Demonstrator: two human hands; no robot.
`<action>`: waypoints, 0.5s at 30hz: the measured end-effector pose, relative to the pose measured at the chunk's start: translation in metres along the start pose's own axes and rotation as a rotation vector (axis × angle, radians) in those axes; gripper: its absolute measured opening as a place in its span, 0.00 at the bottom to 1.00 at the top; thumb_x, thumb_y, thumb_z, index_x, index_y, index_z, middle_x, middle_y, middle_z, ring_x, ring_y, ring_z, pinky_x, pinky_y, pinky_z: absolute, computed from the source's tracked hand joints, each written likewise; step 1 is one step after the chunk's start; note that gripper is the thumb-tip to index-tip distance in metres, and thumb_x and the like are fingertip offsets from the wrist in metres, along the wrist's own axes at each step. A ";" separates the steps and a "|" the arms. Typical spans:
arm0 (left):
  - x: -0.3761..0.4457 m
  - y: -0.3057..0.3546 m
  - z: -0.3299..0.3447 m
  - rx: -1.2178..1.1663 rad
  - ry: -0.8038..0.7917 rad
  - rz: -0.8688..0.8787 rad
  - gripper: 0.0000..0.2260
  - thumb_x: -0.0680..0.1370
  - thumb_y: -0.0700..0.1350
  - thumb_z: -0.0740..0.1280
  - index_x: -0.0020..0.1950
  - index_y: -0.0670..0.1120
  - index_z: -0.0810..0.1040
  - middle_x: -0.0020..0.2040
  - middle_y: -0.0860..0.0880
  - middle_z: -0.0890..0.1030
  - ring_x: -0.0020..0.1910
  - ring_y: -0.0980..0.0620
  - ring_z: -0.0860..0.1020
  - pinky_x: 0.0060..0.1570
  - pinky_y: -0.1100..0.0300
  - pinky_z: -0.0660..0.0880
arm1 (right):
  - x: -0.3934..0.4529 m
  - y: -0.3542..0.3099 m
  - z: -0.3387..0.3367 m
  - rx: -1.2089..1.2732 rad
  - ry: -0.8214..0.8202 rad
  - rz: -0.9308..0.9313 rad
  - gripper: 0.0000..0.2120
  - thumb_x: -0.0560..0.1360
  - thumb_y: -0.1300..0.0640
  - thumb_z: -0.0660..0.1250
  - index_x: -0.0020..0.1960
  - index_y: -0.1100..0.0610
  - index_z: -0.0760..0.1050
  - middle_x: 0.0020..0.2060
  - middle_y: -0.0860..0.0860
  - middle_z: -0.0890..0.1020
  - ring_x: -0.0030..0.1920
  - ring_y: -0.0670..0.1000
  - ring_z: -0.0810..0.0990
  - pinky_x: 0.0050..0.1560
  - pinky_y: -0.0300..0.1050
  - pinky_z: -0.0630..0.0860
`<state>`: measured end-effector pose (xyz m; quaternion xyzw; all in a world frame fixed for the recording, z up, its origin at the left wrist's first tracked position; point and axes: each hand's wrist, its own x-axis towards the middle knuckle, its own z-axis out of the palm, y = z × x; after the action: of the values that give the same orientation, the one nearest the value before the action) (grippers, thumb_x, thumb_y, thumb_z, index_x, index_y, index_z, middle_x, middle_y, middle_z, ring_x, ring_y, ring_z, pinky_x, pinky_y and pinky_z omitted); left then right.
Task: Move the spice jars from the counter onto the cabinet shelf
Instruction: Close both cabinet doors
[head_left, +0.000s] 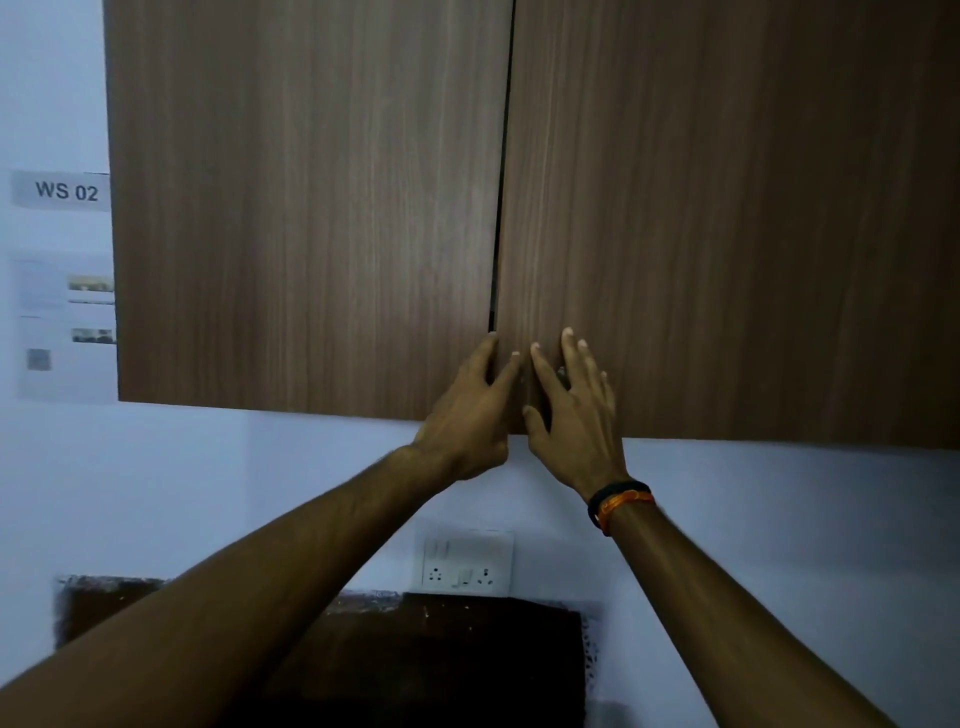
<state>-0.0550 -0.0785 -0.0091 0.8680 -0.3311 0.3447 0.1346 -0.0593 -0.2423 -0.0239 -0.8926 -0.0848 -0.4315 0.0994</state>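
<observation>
A brown wood-grain wall cabinet fills the upper view, its left door (306, 208) and right door (727, 218) both closed with a thin dark gap between them. My left hand (470, 410) rests at the lower inner corner of the left door, fingers reaching to the gap. My right hand (574, 410) lies with straight, spread fingers flat on the lower inner corner of the right door. A black and orange band circles the right wrist. No spice jars and no shelf are visible.
A white wall runs below the cabinet with a switch and socket plate (467, 564). Beneath it is a dark brown panel (415, 660). Left of the cabinet hang a "WS 02" label (65, 190) and a printed sheet (65, 325).
</observation>
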 end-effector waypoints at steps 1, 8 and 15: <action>0.004 -0.004 0.003 0.129 -0.013 0.016 0.42 0.77 0.42 0.71 0.83 0.44 0.47 0.82 0.40 0.40 0.81 0.38 0.45 0.79 0.45 0.54 | 0.002 0.001 0.004 -0.019 -0.012 0.001 0.38 0.80 0.51 0.66 0.83 0.48 0.49 0.83 0.55 0.40 0.83 0.58 0.39 0.81 0.64 0.45; 0.023 -0.023 0.023 0.432 -0.112 0.026 0.44 0.78 0.50 0.67 0.82 0.41 0.41 0.81 0.39 0.36 0.80 0.40 0.34 0.78 0.41 0.37 | 0.014 0.012 0.025 -0.118 -0.032 -0.038 0.40 0.79 0.50 0.66 0.84 0.50 0.47 0.82 0.56 0.39 0.82 0.58 0.37 0.81 0.63 0.43; 0.027 -0.036 0.044 0.488 -0.070 0.051 0.42 0.79 0.50 0.64 0.80 0.38 0.37 0.80 0.36 0.34 0.77 0.39 0.30 0.77 0.37 0.37 | 0.015 0.017 0.041 -0.183 -0.003 -0.053 0.41 0.80 0.51 0.64 0.84 0.51 0.43 0.82 0.57 0.37 0.82 0.59 0.35 0.81 0.64 0.42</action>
<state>0.0058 -0.0852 -0.0223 0.8775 -0.2643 0.3875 -0.0994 -0.0156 -0.2475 -0.0390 -0.8960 -0.0689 -0.4387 0.0057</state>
